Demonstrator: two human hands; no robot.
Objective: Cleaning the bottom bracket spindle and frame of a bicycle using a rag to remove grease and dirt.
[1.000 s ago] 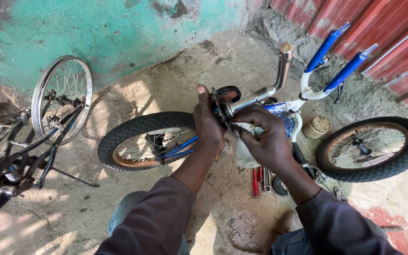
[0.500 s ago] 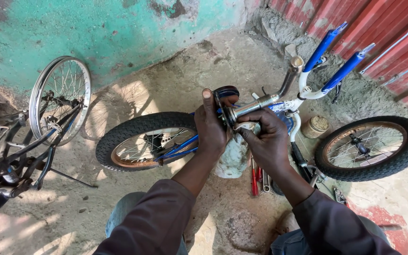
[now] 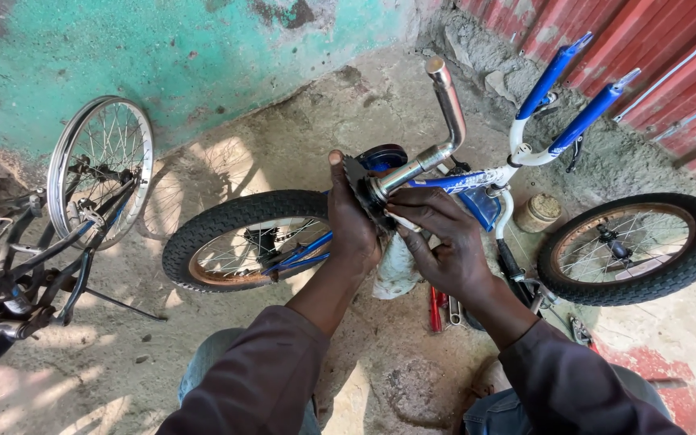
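- Chainring (image 3: 362,189) of a small upturned blue bicycle (image 3: 477,184): dark and toothed, at the centre of the view, gripped between both hands above the concrete floor (image 3: 283,153).
- Brown sleeves cover both forearms at the bottom edge, nearest the camera.
- Left hand (image 3: 354,221): wrapped around the near side of the chainring, thumb pointing up along its toothed rim, fingers curled together behind it.
- Right hand (image 3: 442,242): fingers bent and held close together, tips pinching at the hub where the chainring meets the crank arm (image 3: 432,137).
- Red-handled tools (image 3: 437,306) lie on the floor just below the right hand, beside a pale rag (image 3: 396,270).
- Rear wheel (image 3: 243,239), with a black knobbly tyre, sits just left of the hands; front wheel (image 3: 634,248) sits to the right.
- Small round tin (image 3: 540,211) rests on the floor between the frame and the front wheel.
- Blue handlebar grips (image 3: 577,93) point toward a red corrugated wall (image 3: 670,48).
- Second bicycle (image 3: 50,234), with a bare spoked rim, stands at far left.
- Green painted wall (image 3: 187,56) closes the background.
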